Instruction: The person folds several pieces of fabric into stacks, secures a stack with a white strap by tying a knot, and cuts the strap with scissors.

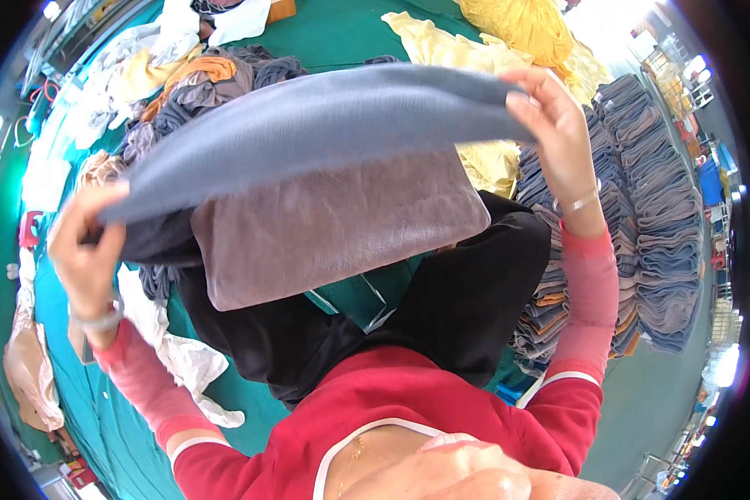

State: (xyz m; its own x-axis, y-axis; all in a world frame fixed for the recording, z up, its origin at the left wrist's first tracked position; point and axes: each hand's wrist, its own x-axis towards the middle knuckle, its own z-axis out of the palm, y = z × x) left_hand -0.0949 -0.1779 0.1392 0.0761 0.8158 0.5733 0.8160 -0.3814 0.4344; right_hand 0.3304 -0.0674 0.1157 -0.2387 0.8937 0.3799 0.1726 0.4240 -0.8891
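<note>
A blue-grey cloth (325, 119) is stretched in the air between my two hands, blurred along its lower edge. My left hand (94, 244) grips its left end, and my right hand (547, 112) pinches the right end between thumb and fingers. Beneath it, a brownish-mauve cloth (344, 225) lies flat across my black-trousered lap, its upper part hidden by the raised cloth.
Long stacks of folded grey, blue and brown cloths (659, 212) stand at my right. Crumpled grey and orange cloths (206, 81) lie at the upper left, yellow fabric (519, 31) at the upper right. White fabric (187, 369) rests on the green sheet (256, 406) at lower left.
</note>
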